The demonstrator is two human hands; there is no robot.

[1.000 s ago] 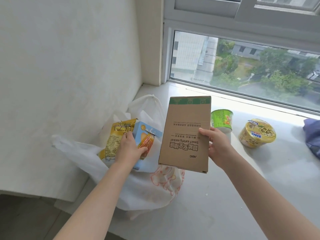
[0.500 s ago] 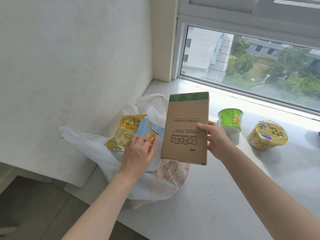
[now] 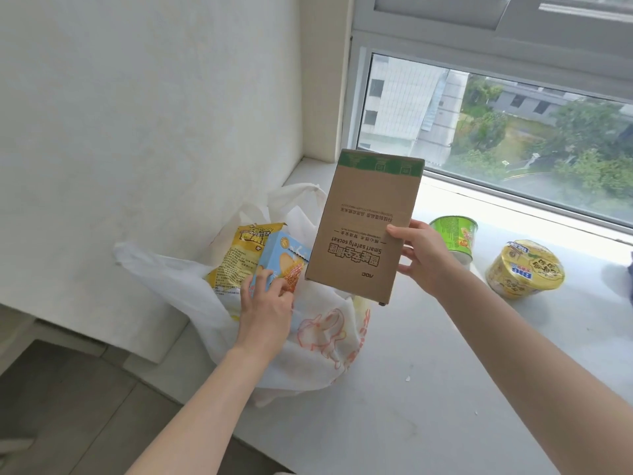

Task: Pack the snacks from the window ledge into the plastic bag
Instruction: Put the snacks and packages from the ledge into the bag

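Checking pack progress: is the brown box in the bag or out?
Out. The right hand holds the box in the air, outside the bag.

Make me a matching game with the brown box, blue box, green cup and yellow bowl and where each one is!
1 brown box
2 blue box
3 green cup
4 yellow bowl

A in the bag
B on the ledge, rightmost of the four
C in the right hand
D on the ledge, just behind that hand

Pairs: 1-C, 2-A, 3-D, 4-B
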